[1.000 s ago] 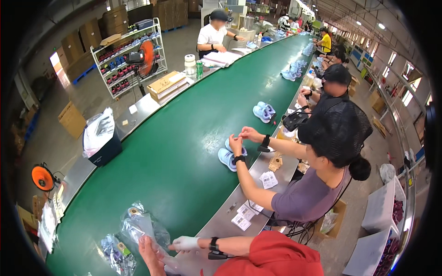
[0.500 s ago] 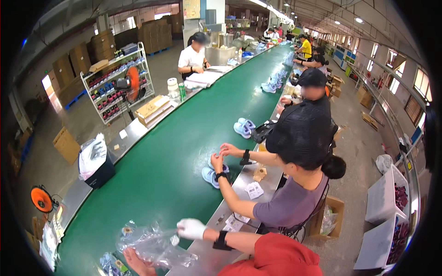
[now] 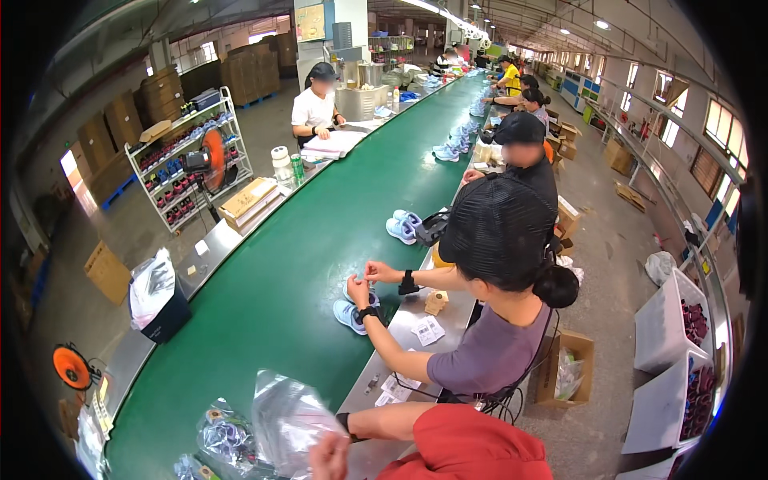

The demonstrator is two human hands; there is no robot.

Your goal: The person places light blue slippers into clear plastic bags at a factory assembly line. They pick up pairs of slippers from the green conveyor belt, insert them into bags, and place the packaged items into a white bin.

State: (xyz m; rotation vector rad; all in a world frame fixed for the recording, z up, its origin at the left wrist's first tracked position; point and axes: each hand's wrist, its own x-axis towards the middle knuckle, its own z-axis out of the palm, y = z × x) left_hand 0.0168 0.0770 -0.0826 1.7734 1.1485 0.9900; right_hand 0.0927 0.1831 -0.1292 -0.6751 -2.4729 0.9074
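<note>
My fingers at the bottom centre of the frame pinch the clear plastic bag, which now stands raised over the green belt rather than lying flat as it did half a second ago. I cannot tell which hand this is. The steel bench edge runs just right; open belt lies above.
</note>
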